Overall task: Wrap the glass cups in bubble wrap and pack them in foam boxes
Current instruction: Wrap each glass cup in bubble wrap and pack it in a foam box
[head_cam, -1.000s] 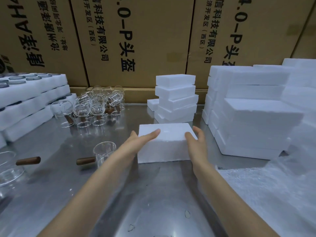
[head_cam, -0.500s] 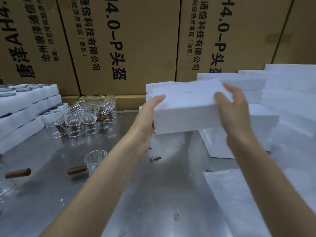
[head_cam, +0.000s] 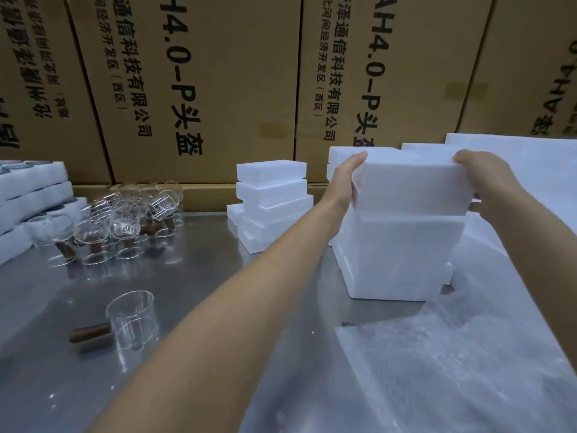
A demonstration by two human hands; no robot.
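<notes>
Left hand (head_cam: 345,182) and right hand (head_cam: 487,179) have fingers clamped on the ends of a foam box (head_cam: 409,185), held on top of the foam stack (head_cam: 396,257) at right. Bubble wrap (head_cam: 452,364) lies just in front. Smaller foam stack (head_cam: 271,201) left of it, cardboard cartons (head_cam: 218,89) behind. One glass cup (head_cam: 132,320) stands near the left forearm, cup cluster (head_cam: 125,220) farther back; bare counter (head_cam: 193,292) between.

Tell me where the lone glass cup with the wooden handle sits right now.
In the head view, the clear glass cup with the dark wooden handle stands upright on the steel table at lower left, apart from the cluster of glass cups behind it, left of the person's left forearm.
</notes>
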